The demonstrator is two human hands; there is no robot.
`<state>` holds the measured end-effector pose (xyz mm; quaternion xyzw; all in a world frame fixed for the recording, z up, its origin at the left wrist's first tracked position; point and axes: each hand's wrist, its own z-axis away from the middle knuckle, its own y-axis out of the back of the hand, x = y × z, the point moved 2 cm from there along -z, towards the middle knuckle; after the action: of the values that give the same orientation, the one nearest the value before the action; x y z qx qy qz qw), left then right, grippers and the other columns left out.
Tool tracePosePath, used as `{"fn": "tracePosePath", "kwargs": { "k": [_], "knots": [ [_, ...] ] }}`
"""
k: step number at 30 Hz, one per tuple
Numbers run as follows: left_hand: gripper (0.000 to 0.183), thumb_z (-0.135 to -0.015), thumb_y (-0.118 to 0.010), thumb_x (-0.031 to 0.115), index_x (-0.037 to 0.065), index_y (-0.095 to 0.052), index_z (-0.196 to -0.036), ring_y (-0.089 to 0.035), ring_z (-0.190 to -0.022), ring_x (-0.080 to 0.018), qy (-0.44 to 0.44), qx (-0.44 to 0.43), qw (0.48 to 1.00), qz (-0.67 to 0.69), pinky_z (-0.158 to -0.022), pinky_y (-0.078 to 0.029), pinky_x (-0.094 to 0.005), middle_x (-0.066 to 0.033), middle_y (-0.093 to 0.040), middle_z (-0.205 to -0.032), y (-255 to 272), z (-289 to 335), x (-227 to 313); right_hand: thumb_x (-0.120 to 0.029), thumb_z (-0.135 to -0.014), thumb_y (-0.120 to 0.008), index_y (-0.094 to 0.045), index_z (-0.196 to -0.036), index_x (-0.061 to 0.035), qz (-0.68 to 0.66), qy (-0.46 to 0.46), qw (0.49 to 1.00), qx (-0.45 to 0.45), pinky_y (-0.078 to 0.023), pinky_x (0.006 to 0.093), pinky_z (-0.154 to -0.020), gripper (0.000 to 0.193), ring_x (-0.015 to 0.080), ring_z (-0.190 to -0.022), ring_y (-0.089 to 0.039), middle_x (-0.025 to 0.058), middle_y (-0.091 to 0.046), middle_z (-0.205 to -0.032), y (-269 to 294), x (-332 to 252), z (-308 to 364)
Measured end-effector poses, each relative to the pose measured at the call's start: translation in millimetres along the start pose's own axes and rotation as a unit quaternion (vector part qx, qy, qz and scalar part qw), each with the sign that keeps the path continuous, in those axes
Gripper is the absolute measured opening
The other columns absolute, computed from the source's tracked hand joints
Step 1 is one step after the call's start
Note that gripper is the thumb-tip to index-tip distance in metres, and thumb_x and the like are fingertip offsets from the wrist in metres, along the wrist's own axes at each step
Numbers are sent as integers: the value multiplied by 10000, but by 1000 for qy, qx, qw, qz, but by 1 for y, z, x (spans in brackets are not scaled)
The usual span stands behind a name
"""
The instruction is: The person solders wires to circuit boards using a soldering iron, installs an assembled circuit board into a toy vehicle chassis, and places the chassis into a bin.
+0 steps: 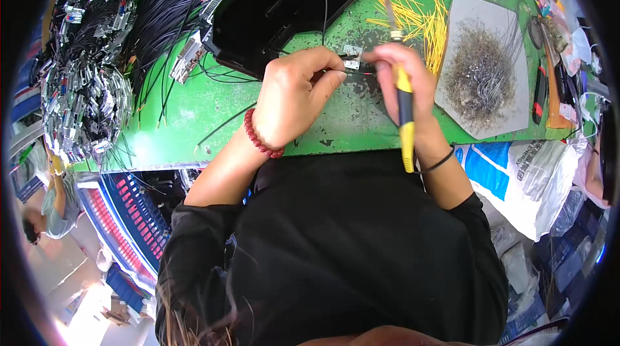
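Note:
My left hand (294, 91), with a red bead bracelet at the wrist, pinches a thin black cable (354, 73) between thumb and forefinger. The cable's reddish end sticks out to the right. Just beyond the fingertips is a small silvery metal part (352, 55); whether the left fingers touch it, I cannot tell. In my right hand (416, 78) lies a yellow and black soldering iron (405, 110), its metal tip pointing up and away from me. The thumb and forefinger of that hand reach left, close to the metal part. Both hands are over the green worktable (223, 110).
A black angular tray (258, 20) stands beyond my hands. Black cables (171, 13) and piled metal connectors (84, 113) fill the left side. Yellow tubes (423, 20) lie right of centre, beside a grey board (462, 20) with tangled wire and dark residue. A white bag (546, 178) hangs below.

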<state>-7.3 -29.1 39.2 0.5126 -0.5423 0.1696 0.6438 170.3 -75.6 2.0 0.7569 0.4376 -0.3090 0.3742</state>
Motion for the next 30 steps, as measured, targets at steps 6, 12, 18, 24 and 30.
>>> {"fn": "tracePosePath", "kwargs": {
  "k": [6,12,18,24,30],
  "knots": [
    [31,-838,-628,-37,-47,-618,-865,-594,-651,-66,29,-13,998,54,-596,-478,-204,-39,-623,-712,-4,4,-4,16,-844,-661,-464,-1170,-27,-118,-89,986,-82,-491,273,-738,384,148,-819,-634,143,-671,-953,13,-12,2],
    [79,-847,-660,41,-21,-626,-883,-596,-636,-92,130,-35,974,183,-561,-476,-238,-62,-639,-747,-11,6,-7,78,-822,-655,-445,-1190,-35,-73,-25,995,-64,-501,286,-760,438,170,-841,-650,129,-662,-886,3,-15,5],
    [109,-902,-633,94,-11,-606,-916,-598,-685,-65,187,-104,901,378,-614,-486,-203,-7,-630,-802,-11,-1,-5,77,-777,-701,-519,-1111,9,-128,-6,991,-36,-537,279,-712,387,168,-807,-683,112,-664,-862,7,-16,2],
    [93,-906,-627,96,8,-599,-920,-586,-694,-54,196,-169,888,379,-613,-465,-192,-7,-623,-785,-4,-3,-7,75,-807,-684,-399,-1229,-32,-243,-56,964,-98,-554,295,-760,521,212,-864,-676,181,-679,-928,7,-10,5],
    [83,-882,-639,78,2,-610,-897,-576,-685,-55,184,-185,905,335,-612,-461,-203,-2,-612,-764,-2,-6,-7,64,-796,-699,-418,-1219,-32,-199,-50,970,-130,-551,294,-760,517,204,-865,-676,162,-680,-914,12,-10,4]
  ]
}}
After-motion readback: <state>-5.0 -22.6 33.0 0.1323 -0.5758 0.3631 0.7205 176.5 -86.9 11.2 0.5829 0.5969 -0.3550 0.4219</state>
